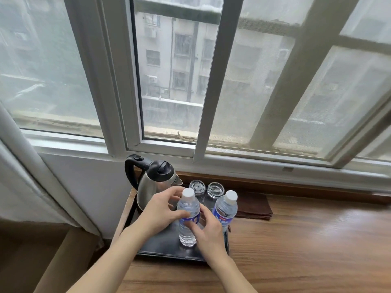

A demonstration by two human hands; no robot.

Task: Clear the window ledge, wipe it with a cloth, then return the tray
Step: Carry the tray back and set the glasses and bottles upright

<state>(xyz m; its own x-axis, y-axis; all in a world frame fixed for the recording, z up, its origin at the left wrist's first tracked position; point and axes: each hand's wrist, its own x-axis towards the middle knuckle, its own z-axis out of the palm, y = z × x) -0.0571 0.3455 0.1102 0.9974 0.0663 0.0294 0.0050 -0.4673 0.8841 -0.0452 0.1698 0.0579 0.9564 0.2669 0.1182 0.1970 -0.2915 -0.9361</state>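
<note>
Presently, hands: both are working on the near water bottle [187,218], which is standing upright on the black tray [163,248].
Left hand [160,214]: its thumb and fingers are curling round the bottle's left side, near the shoulder and label.
Right hand [206,229]: its fingers are pressing and wrapping the bottle's right side at the label band.
Labels: the near bottle and the second bottle [225,210] are each wearing a blue band with white and red marks; the print is too small to read.
Tray contents: a steel kettle [152,182] with a black lid and handle is sitting at the back left; two upturned glasses [206,190] are standing side by side behind the bottles.
Tray position: it is lying at the far left end of the wooden ledge [306,240], its left rim running along the ledge's edge beside the white wall.
Cloth [254,206]: a folded brown one is lying on the ledge just right of the tray, near the window frame [275,166].
Open room: bare wood is stretching away to the right of the tray and cloth.
Left side: a pale curtain [19,176] is hanging well apart from the tray.
</note>
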